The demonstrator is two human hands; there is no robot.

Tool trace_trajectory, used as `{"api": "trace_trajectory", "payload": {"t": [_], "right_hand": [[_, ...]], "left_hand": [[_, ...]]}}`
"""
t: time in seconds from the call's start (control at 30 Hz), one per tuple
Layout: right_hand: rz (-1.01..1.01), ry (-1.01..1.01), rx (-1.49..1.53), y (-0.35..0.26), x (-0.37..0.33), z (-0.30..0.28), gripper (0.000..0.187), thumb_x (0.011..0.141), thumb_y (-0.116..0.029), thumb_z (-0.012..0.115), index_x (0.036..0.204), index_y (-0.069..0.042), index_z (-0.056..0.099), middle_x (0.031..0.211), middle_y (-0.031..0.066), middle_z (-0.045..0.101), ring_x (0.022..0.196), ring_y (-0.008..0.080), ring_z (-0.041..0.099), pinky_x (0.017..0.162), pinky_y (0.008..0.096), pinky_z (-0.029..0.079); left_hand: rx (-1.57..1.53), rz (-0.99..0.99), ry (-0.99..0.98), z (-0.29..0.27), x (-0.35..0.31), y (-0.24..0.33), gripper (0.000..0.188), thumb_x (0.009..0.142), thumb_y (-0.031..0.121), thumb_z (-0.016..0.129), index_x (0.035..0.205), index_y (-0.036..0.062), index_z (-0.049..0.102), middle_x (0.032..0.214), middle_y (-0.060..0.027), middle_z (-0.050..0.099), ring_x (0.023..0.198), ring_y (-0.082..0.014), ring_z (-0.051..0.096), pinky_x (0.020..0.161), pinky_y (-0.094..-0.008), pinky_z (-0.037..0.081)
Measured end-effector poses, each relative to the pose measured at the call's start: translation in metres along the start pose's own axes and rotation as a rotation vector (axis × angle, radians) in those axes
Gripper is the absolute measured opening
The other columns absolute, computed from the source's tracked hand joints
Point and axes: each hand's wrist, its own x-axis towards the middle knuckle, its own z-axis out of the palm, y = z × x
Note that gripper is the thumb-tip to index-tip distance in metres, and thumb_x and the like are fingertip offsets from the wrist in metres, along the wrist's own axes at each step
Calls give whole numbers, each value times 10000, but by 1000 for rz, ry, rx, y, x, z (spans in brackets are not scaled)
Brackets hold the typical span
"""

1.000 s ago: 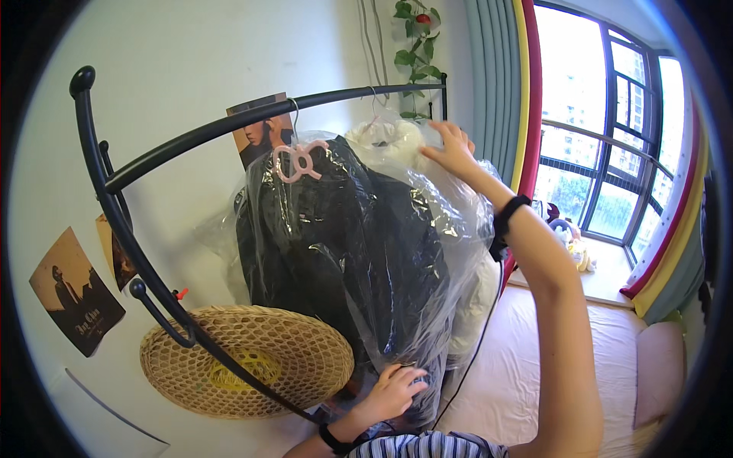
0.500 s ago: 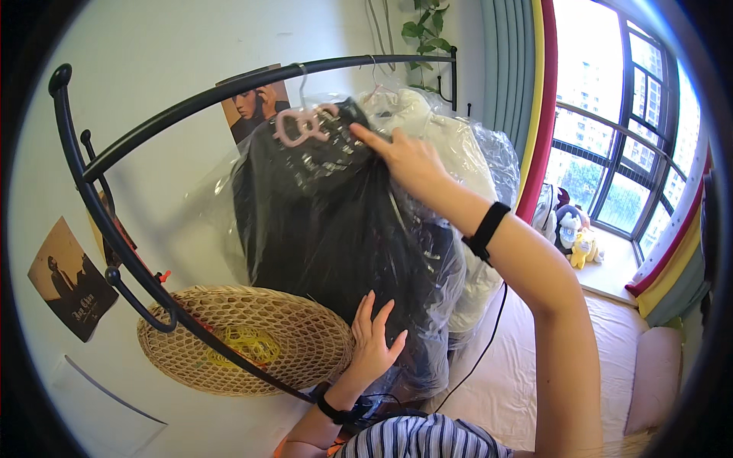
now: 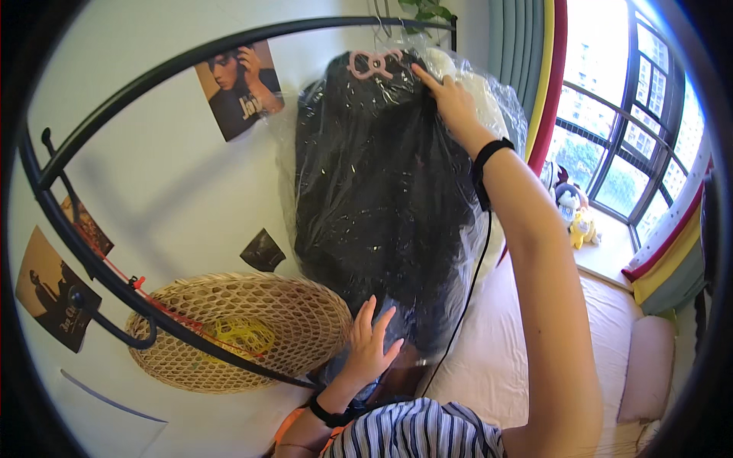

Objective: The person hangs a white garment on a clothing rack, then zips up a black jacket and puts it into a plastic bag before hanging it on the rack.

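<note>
Black garment in a clear plastic cover, hanging from a dark rail on a pink bow-shaped hanger, between the raised right hand and the lower left hand. Hands well apart: right with index finger stretched to the garment's top, just beside the hanger, grip on the cover impossible to tell; left with fingers spread, in front of the garment's lower part, contact unclear. Behind the right hand, a white garment under plastic. Left of the left hand, a broad woven hat with yellow cord inside. Right of both hands, plush toys by a window.
</note>
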Motion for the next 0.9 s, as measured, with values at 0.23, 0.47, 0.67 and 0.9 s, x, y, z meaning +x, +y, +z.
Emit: {"api": "trace_trajectory", "payload": {"t": [0.23, 0.47, 0.67, 0.9], "right_hand": [[-93, 240, 101, -32, -54, -23, 592, 763, -449, 588, 1305, -410, 354, 1411, 81, 267, 1297, 308, 212, 973, 614, 159], [-68, -729, 159, -46, -290, 60, 608, 750, -407, 612, 1311, -316, 394, 1460, 30, 163, 1332, 265, 170, 1033, 542, 176], [208, -876, 194, -43, -339, 54, 632, 749, -396, 626, 1323, -301, 382, 1472, 15, 124, 1346, 256, 132, 1033, 517, 201], [391, -897, 316, -39, -383, 55, 545, 797, -459, 558, 1283, -238, 450, 1450, 82, 195, 1320, 287, 213, 1022, 433, 277]], "left_hand": [[-54, -60, -84, 3, -13, -26, 633, 733, 199, 679, 1281, 93, 379, 1385, -222, 203, 1255, -389, 236, 1013, -474, 220], [-140, -46, -314, 18, -11, -30, 577, 777, 221, 642, 1291, 122, 400, 1408, -166, 199, 1274, -352, 231, 1025, -449, 219], [-149, -54, -337, 29, -28, -55, 550, 781, 235, 642, 1273, 121, 424, 1395, -157, 223, 1256, -346, 261, 1011, -413, 261], [-255, -127, -577, 37, -72, -41, 339, 841, 257, 549, 1131, 82, 532, 1144, -102, 537, 1044, -278, 509, 903, -382, 368]]}}
